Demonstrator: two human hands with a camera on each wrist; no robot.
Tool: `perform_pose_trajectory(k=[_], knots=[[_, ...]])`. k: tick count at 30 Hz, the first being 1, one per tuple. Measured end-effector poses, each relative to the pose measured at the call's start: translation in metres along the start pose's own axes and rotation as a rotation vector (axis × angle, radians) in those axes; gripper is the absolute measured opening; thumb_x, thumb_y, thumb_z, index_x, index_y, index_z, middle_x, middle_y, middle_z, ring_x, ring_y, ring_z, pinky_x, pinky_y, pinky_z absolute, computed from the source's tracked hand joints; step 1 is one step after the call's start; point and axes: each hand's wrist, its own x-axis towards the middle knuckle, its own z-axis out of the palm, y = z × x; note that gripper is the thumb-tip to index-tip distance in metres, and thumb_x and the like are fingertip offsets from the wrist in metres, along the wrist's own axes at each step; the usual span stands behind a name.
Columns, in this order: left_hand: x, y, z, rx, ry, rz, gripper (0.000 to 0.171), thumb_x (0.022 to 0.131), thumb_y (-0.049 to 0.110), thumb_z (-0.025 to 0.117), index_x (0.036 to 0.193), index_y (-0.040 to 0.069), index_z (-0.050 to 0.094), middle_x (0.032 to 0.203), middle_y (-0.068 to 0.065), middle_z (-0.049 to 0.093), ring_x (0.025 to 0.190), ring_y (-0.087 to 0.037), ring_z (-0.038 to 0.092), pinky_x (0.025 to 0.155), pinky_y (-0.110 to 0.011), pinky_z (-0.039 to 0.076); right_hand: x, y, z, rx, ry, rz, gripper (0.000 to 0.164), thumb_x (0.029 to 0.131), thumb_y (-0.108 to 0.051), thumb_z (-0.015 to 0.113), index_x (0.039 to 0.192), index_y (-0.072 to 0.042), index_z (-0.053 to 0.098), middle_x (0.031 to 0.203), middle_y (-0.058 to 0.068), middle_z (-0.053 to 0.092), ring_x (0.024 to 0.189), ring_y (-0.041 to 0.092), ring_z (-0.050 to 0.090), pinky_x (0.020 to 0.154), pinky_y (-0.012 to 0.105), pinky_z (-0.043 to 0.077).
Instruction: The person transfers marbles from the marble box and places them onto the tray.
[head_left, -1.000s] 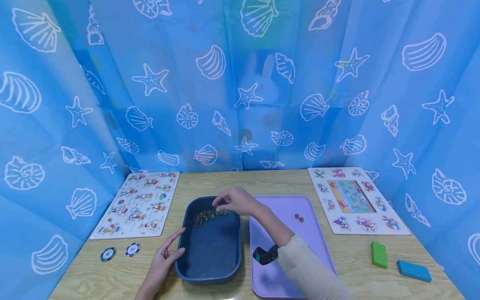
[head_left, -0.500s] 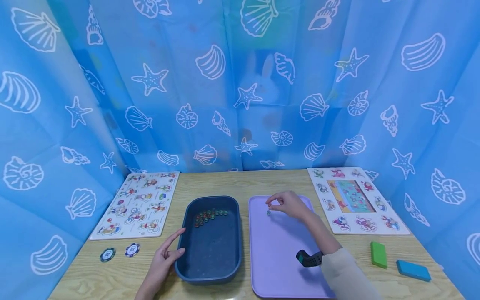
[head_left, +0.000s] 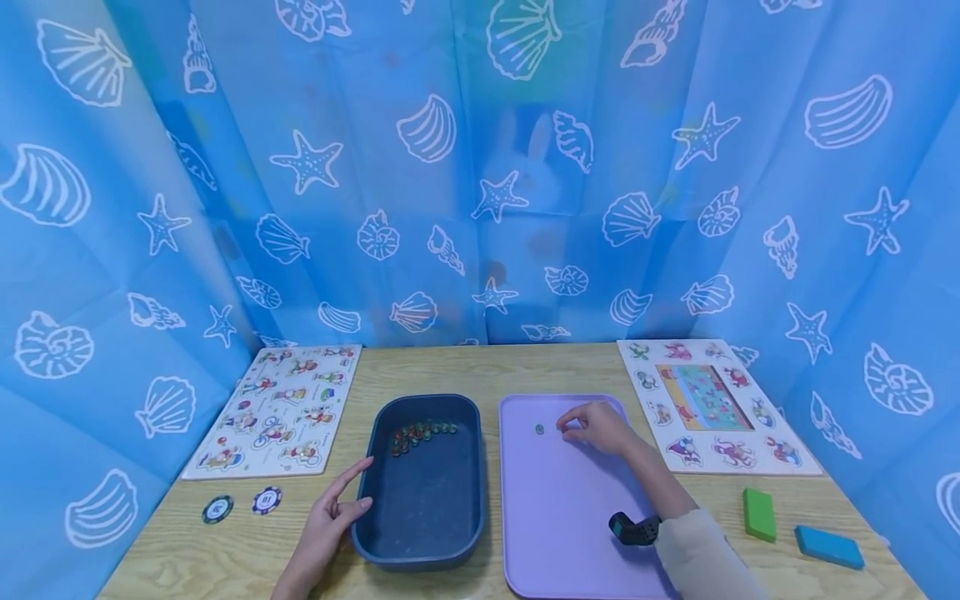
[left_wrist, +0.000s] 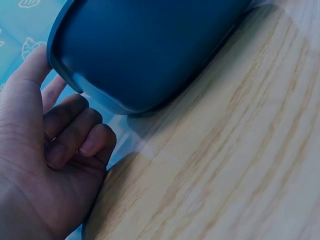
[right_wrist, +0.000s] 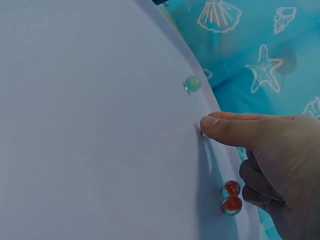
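Observation:
In the head view my left hand touches the near-left rim of a dark blue bin with outstretched index finger and thumb. Its other fingers curl below the rim in the left wrist view. Several red and green glass marbles cluster toward the bin's far end. My right hand is low over the far part of a purple tray, thumb and index pinching a marble mostly hidden by the fingertips. A green marble lies on the tray beside the fingertips, and two red-and-clear marbles sit under the hand.
A picture puzzle board lies at the left and another puzzle board at the right. Two poker chips rest left of the bin. Green and blue blocks lie right of the tray. A shell-print curtain stands behind.
My right hand has moved from over the bin to the tray's far part, then a little right. A green marble now lies on the tray. My left hand stays at the bin.

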Motion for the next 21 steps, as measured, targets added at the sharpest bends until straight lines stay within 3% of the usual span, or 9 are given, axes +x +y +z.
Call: perform_pose_trajectory(k=[6,13,21], knots=[[-0.001,0.000,0.000,0.012,-0.002,0.012,0.050,0.084,0.022,0.061,0.130,0.030,0.044,0.046,0.001,0.034,0.037,-0.012,0.030,0.039,-0.022,0.029,0.008,-0.025,-0.005,0.035,0.015,-0.021,0.020,0.079,-0.023,0.067,0.098,-0.016,0.070,0.050,-0.006,0.033,0.044,0.008,0.032,0.043,0.021,0.028],[0.001,0.002,0.001,0.020,0.006,0.005,0.050,0.083,0.023,0.061,0.129,0.031,0.044,0.047,0.001,0.034,0.038,-0.012,0.031,0.040,-0.023,0.029,0.034,-0.091,-0.004,0.035,-0.004,-0.151,0.019,0.082,-0.026,0.064,0.099,-0.019,0.069,0.046,-0.006,0.029,0.042,0.008,0.026,0.043,0.021,0.026],[-0.001,0.000,-0.001,0.012,-0.001,0.012,0.049,0.082,0.024,0.062,0.129,0.028,0.045,0.046,0.001,0.036,0.038,-0.012,0.032,0.040,-0.023,0.031,0.068,-0.151,0.014,0.036,-0.092,-0.252,0.020,0.084,-0.027,0.062,0.101,-0.020,0.069,0.045,-0.006,0.025,0.041,0.011,0.022,0.045,0.023,0.024]])
